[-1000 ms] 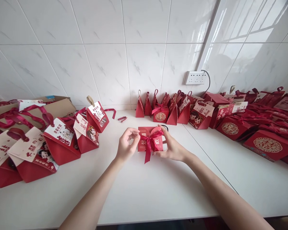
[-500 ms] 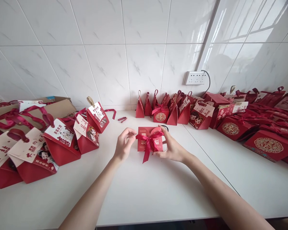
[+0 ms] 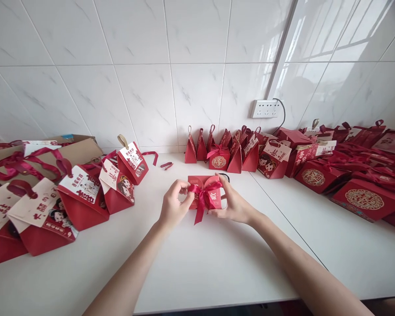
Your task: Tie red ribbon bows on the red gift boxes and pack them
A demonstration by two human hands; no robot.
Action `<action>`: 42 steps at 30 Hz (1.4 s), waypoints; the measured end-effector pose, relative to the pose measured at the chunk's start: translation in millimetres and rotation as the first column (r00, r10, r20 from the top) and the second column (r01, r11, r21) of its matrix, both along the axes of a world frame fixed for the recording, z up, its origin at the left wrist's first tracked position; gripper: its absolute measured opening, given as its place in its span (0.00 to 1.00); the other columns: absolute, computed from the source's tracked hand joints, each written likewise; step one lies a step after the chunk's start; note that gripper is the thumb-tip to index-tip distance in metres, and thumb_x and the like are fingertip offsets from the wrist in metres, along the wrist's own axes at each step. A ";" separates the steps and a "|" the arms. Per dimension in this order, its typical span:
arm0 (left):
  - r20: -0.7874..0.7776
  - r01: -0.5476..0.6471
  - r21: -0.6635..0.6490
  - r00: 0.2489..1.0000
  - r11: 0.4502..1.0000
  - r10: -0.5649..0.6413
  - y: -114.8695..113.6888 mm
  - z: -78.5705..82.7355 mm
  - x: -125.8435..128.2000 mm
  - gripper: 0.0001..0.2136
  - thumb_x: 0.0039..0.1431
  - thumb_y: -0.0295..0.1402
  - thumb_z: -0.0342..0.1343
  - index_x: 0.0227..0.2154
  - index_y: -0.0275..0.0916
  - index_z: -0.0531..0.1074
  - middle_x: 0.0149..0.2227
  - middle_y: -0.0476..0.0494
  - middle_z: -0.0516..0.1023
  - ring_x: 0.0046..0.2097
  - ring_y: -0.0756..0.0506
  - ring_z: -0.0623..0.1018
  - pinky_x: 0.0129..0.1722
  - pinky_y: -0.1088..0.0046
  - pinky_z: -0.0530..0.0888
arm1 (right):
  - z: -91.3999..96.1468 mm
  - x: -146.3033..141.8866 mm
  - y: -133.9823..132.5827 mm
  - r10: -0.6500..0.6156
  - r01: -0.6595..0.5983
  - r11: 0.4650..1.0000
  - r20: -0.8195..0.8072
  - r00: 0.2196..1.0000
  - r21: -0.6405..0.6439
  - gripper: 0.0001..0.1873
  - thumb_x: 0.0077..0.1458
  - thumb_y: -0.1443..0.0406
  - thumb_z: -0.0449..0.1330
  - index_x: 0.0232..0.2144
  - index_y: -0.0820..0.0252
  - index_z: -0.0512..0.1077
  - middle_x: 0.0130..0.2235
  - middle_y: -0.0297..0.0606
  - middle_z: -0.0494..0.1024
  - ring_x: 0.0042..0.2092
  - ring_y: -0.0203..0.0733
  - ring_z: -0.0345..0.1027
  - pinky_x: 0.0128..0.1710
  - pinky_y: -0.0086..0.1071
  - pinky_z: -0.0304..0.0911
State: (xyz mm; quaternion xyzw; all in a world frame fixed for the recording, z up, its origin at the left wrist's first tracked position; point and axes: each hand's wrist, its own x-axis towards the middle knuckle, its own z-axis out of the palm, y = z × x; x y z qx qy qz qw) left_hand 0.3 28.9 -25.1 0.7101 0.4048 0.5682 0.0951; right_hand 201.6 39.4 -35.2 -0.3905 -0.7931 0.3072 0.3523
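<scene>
A small red gift box [image 3: 216, 202] with gold lettering rests on the white table in front of me. A satin ribbon bow [image 3: 202, 196] is tied across its top face, one tail hanging over the near side. My left hand [image 3: 177, 202] pinches the bow's left loop between thumb and forefinger. At the box's right side, my right hand [image 3: 236, 202] grips it, thumb at the near lower edge and fingers at the far edge. Part of a dark curved band [image 3: 228, 176] shows behind my right fingers.
Red gift boxes with white printed flaps [image 3: 80, 186] stand at the left before an open carton [image 3: 77, 151]. More boxes [image 3: 237, 153] line the tiled wall, and a pile [image 3: 364, 197] covers the right. Ribbon scraps [image 3: 166, 165] lie behind. A power strip [image 3: 266, 108] hangs on the wall.
My left hand has moved right, closer to the box, and its fingers now cover part of the left face beside the bow. The right hand keeps its hold.
</scene>
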 end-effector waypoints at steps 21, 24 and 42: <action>-0.021 0.275 -0.139 0.960 0.951 -0.280 -1.6 6.2 -12.9 0.09 0.53 0.37 0.50 0.35 0.38 0.67 0.28 0.48 0.70 0.29 0.49 0.68 0.32 0.71 0.69 | -0.3 2.0 0.7 0.012 -0.012 1.000 -0.009 1.000 -0.007 0.52 0.43 0.59 0.66 0.62 0.49 0.39 0.60 0.49 0.55 0.56 0.54 0.58 0.47 0.49 0.65; 0.051 0.166 -0.187 0.986 0.968 -0.160 -2.3 6.2 -12.3 0.09 0.53 0.41 0.50 0.30 0.39 0.64 0.24 0.51 0.65 0.27 0.50 0.66 0.29 0.73 0.66 | -0.6 2.1 0.9 -0.001 0.001 1.000 0.006 1.000 -0.005 0.54 0.42 0.58 0.67 0.62 0.48 0.38 0.61 0.49 0.54 0.57 0.54 0.58 0.48 0.49 0.65; -0.017 0.000 -0.061 1.000 0.998 -0.001 5.0 3.8 -4.7 0.10 0.60 0.35 0.49 0.24 0.40 0.61 0.26 0.52 0.65 0.30 0.51 0.69 0.32 0.76 0.69 | 0.1 -0.5 -1.1 -0.016 0.015 1.000 0.016 1.000 0.023 0.55 0.41 0.59 0.67 0.63 0.55 0.39 0.62 0.53 0.52 0.59 0.57 0.55 0.49 0.49 0.66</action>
